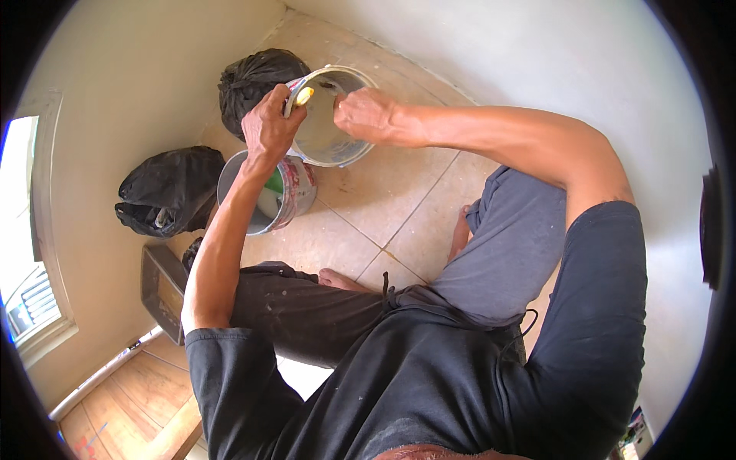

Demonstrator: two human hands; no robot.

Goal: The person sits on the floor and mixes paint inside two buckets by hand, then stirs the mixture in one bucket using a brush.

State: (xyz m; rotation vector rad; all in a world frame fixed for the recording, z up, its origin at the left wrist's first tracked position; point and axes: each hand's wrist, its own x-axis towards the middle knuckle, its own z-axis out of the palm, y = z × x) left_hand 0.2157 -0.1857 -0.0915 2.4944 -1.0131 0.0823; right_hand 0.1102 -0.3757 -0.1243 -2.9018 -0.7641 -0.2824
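Note:
A whitish bucket (326,159) with a smeared inside is tipped with its mouth toward me. My left hand (270,126) is closed at the left of its mouth, with a small yellow piece (304,96) showing by the thumb; the rest of that piece is hidden. Over the right part of the opening, my right hand (368,115) is curled closed, its fingertips turned into the bucket. What it grips, if anything, cannot be made out. Below my left wrist stands a second bucket (303,188), stained red on the outside, with something green inside.
Two black plastic bags (257,80) (172,184) sit left of the buckets. A dark rectangular tub (161,287) leans near the left wall. Tiled floor (383,207) lies between my bare feet and the buckets. Pale walls (521,46) close in at right; a window (27,230) is at left.

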